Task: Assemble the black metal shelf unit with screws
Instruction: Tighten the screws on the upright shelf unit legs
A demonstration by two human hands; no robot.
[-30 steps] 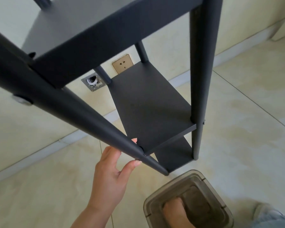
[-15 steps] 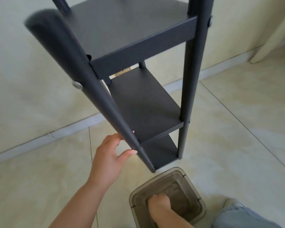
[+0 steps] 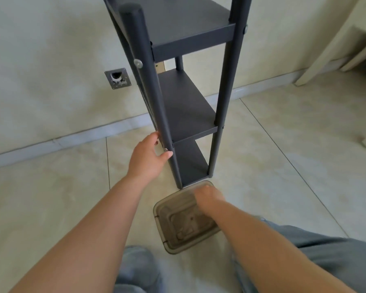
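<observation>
The black metal shelf unit (image 3: 190,106) stands upright on the tiled floor, with three shelves between round legs. A silver screw head (image 3: 138,63) shows on the front-left leg (image 3: 148,81) at the upper shelf. My left hand (image 3: 148,159) grips that leg at middle-shelf height, fingers behind it and thumb beside another silver screw head (image 3: 166,149). My right hand (image 3: 208,194) is blurred over the far rim of a translucent grey box (image 3: 178,240) at the unit's foot. Its fingers and anything in them cannot be made out.
A beige wall with a grey baseboard runs behind the unit, bearing a metal wall plate (image 3: 117,78). White furniture (image 3: 325,49) stands at the right. My knees in grey trousers (image 3: 140,269) frame the box.
The view has pulled back and the unit now looks upright. My right hand has risen from inside the box to its far rim. My left hand stays at the front-left leg.
</observation>
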